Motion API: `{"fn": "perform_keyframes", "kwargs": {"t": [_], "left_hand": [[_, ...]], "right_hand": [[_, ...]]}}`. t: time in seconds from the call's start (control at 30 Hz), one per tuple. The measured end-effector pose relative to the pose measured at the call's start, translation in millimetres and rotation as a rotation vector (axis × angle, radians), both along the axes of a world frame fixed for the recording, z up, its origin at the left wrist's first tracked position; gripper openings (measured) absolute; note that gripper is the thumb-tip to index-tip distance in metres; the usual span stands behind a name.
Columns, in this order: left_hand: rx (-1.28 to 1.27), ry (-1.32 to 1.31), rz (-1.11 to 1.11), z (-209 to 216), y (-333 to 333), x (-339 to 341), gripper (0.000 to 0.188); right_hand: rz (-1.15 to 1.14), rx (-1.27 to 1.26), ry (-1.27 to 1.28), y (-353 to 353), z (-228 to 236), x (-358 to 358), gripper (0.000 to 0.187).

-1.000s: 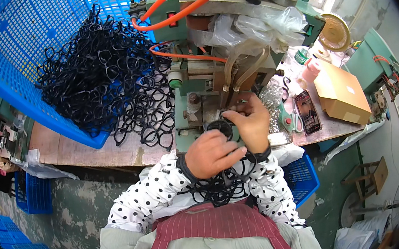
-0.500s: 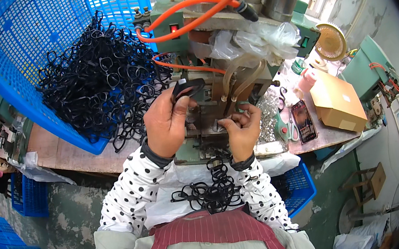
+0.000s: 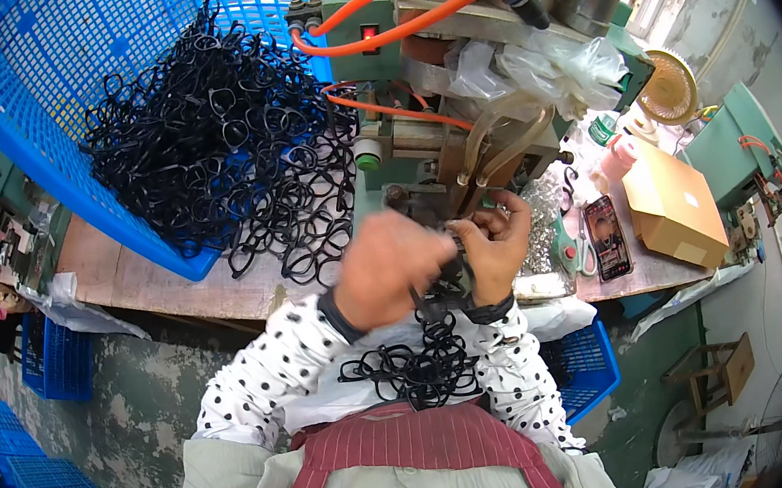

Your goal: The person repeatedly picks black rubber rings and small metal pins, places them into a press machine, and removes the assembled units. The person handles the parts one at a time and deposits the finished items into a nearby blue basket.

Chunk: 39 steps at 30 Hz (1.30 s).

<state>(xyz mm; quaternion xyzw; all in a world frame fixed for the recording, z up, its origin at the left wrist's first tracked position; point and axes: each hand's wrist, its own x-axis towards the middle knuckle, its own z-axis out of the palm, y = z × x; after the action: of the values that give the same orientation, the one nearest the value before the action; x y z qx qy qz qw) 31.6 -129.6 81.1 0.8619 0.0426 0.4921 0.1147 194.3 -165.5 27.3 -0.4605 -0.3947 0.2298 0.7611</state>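
- Head view: both our hands meet at the front of the green press (image 3: pixel 368 67), fingers bent.
- Our left hand (image 3: pixel 392 268) is blurred and half curled; we cannot tell whether it grips anything.
- Our right hand (image 3: pixel 499 251) brings thumb and forefinger close together below the clear tubes (image 3: pixel 471 154), its other fingers curled; what lies between the 2 tips is too small to tell.
- Work looks midway to us: 1 small cluster of black frames (image 3: pixel 413 374) lies on our lap, while a far larger heap of black frames (image 3: pixel 228 132) fills the tipped blue basket (image 3: pixel 11 136) and spills onto the desk (image 3: pixel 240 293). Which are finished, we cannot tell.
- Our left forearm slants up and inward; our right rises more steeply, wrist bent.
- Beyond our right hand lie scissors (image 3: pixel 587 258), a phone (image 3: pixel 607 237) and a cardboard box (image 3: pixel 672 202).
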Motion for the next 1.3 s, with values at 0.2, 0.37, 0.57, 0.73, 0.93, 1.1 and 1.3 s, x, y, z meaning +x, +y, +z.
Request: {"fn": "perform_keyframes", "kwargs": {"t": [0.2,0.37,0.57,0.73,0.93,1.1,1.3], "left_hand": [[0.062,0.116,-0.238,-48,-13,24,0.046],[0.073,0.178,-0.275,-46,-6,26,0.051],[0.08,0.164,-0.278,-43,-6,24,0.054],[0.263,0.26,-0.134,-29,-7,11,0.046],[0.38,0.447,0.33,-60,91,-72,0.025],[0.07,0.98,1.197,-95,145,-132,0.025],[0.0,0.443,0.917,-148,130,-145,0.022]], "right_hand": [[-0.608,-0.34,-0.855,-2,-36,97,0.037],[-0.488,-0.693,-0.812,-32,-71,149,0.024],[-0.566,-0.478,-1.159,-28,-89,133,0.011],[-0.526,-0.338,-0.934,-33,-84,130,0.005],[-0.655,-0.348,-0.974,-33,-78,121,0.009],[-0.659,-0.311,-1.066,-32,-71,115,0.013],[-0.66,-0.299,-0.925,-31,-89,123,0.009]]}}
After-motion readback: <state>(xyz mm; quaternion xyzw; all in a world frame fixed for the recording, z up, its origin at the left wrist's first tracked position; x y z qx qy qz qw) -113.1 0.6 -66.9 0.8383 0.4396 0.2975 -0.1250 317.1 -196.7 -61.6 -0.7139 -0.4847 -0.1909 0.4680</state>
